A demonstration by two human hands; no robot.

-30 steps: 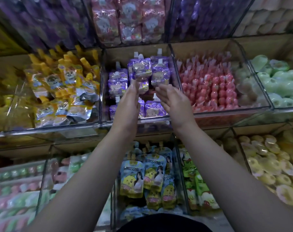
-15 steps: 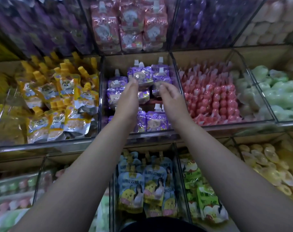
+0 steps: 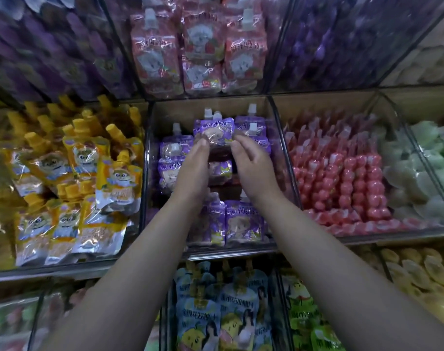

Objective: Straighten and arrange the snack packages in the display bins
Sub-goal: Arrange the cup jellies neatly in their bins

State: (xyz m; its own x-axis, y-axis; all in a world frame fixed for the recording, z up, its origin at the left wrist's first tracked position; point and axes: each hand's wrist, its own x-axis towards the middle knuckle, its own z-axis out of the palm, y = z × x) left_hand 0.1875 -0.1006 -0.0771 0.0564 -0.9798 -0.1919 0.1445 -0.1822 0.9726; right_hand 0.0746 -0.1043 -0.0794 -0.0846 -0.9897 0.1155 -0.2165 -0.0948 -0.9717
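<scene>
Pinching from both sides, the left hand [image 3: 193, 171] and the right hand [image 3: 253, 171] each close a fingertip grip on a lower corner of one purple pouch [image 3: 214, 129]. The thumbs are tucked behind the foil and out of sight, so I read the clamp from the curled fingers and from the way the pouch sits raised between them. It is held upright, cap up and printed face forward, near the back of the middle bin [image 3: 180, 112], above another pouch of the same kind lying in the gap between the wrists. This looks like the straightening step for this bin: one pouch is being squared up before it goes into its row. The next move, as I judge it, calls for lowering it level against the back pouches [image 3: 252, 130] just to its right, with the spout in line with theirs, and then letting go with both hands together so it does not tip forward. The pouch is small, glossy and crinkled, with a white screw cap, a cartoon face and pale lettering; the soft foil will likely slip and slump unless its neighbours support it. A left stack [image 3: 172, 150] and a front row [image 3: 243, 221] of the same pouches share the bin. Yellow pouches [image 3: 114, 173] fill the bin to the left and red candy skewers [image 3: 342, 173] the one to the right.
</scene>
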